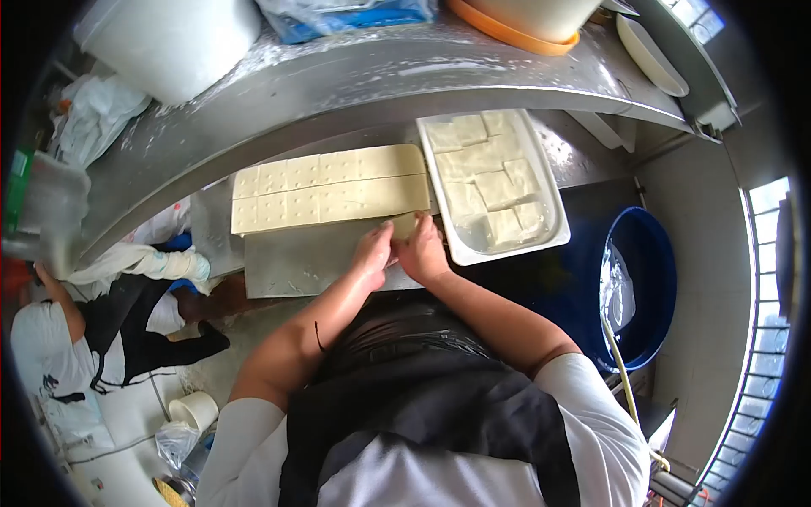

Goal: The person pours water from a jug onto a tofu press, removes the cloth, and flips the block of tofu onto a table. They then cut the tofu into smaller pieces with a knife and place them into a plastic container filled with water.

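Both my hands meet at the near right corner of a long pale slab (329, 188), which is scored into two rows with small dimples. Between my left hand (374, 253) and my right hand (422, 251) is a small pale piece (406, 226), with the fingers of both hands closed on it. Right of the slab stands a white tray (553, 198) holding several flat pale pieces (500, 188) in liquid. A metal work surface (291, 262) shows below the slab.
A metal shelf (338, 84) crosses above the work surface, carrying a white bucket (173, 42) and an orange-rimmed container (515, 29). To the right stands a blue barrel (663, 287) with a hose. A co-worker (63, 338) in white and black is at the left.
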Motion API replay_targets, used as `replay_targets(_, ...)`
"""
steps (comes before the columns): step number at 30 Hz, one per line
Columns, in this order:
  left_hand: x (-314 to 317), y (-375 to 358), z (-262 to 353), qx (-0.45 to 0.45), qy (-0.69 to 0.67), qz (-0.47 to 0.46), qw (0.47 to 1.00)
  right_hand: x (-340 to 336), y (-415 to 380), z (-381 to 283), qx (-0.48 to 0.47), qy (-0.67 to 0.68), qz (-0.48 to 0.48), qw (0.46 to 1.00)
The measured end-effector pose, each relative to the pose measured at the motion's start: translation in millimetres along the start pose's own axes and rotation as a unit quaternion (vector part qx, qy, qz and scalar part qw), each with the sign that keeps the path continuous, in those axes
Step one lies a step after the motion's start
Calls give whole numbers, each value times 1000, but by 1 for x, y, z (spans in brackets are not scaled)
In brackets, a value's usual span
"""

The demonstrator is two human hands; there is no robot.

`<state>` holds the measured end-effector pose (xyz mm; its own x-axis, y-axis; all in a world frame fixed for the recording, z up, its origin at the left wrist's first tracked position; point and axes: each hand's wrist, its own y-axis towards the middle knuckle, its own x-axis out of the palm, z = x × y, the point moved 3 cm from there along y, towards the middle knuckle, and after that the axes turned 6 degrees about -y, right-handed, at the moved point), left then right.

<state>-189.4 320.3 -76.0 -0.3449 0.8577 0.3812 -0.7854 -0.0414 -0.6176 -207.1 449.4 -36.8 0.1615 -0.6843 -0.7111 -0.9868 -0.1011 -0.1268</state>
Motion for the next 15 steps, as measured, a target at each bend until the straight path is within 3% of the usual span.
replay_targets(2,-1,-6,0,-12,-21,-12,1000,-4,-2,-1,-20,20,14,999)
replay_targets(4,4,-22,10,11,-12,3,1000,-13,-3,-5,-105,66,30,992)
replay_targets(6,33,-60,37,46,-37,-3,998,-38,-2,-11,-120,44,43,991)
replay_targets(8,51,-81,59,128,17,-143,981,-74,-3,-14,-152,174,61,971)
replay_targets(10,65,-91,72,143,43,-187,971,-121,-6,-17,-62,375,-1,925)
replay_targets(12,79,-94,82,208,125,-208,947,-149,6,8,36,483,-76,872)
replay_targets(14,79,-67,76,227,180,-202,936,-175,8,21,159,517,-141,829)
replay_targets(15,76,-51,72,316,337,-165,871,-178,16,42,181,490,-167,836)
